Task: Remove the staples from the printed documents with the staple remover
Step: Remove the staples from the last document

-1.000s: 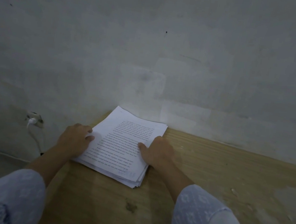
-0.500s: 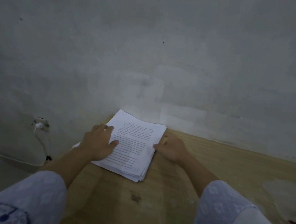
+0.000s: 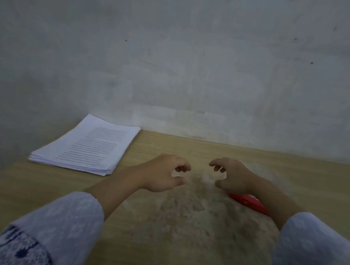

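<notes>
The papers (image 3: 87, 146) are lying in a neat stack on the counter (image 3: 178, 233), at its far left corner against the wall (image 3: 179, 55), with printed lines facing up. Both hands are hovering to the right of the papers, apart from them and holding nothing: the left hand (image 3: 164, 173) has its grip narrow, fingers loosely curled toward the thumb, and the right hand (image 3: 234, 176) is showing the same loose curl, thumb and fingers a little apart. The red remover (image 3: 247, 202) is lying on the counter well right of the papers, just under the right wrist and partly hidden by it. No staple is visible from here; the stack is too blurred to tell. The sheets are likely light, limp and easy to tear or crease, so pinning the stack flat near a stapled corner seems wise. The remover looks small, stiff and light, best pinched across its two sides.
</notes>
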`<state>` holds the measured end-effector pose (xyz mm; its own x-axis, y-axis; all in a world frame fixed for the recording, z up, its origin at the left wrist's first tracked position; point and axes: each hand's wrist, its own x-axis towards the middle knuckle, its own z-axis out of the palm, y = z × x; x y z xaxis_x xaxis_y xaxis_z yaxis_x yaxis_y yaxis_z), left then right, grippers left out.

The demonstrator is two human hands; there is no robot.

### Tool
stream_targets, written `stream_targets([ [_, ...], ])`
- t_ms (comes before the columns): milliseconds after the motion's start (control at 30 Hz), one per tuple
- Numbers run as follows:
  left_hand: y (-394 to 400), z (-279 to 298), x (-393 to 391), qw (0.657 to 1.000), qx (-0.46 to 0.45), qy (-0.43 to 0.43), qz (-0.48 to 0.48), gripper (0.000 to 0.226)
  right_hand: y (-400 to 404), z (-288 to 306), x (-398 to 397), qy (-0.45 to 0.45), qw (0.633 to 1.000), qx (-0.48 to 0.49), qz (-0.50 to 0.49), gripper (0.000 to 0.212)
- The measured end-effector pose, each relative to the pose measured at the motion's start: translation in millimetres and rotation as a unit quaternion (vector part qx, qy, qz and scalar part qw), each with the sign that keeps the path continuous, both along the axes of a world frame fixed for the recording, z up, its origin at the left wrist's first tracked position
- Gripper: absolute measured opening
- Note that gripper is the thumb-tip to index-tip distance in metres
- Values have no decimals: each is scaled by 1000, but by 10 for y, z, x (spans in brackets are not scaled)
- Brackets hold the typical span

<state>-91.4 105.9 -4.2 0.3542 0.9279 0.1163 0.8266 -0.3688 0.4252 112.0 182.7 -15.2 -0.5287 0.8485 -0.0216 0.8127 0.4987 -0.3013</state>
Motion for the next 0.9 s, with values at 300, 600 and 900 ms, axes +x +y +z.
stream_targets([
  [300,-78,-148,424,1000,-5,-24,-17,34,-99,-228,751,-102,993,-36,-51,59],
  [600,-57,-316,442,991,-60,-106,45,81,-152,-159,2,106,989,21,-103,36],
  [900,112,-329,-278,964,-32,-235,121,58,-111,-140,-953,364,913,-158,-91,21],
])
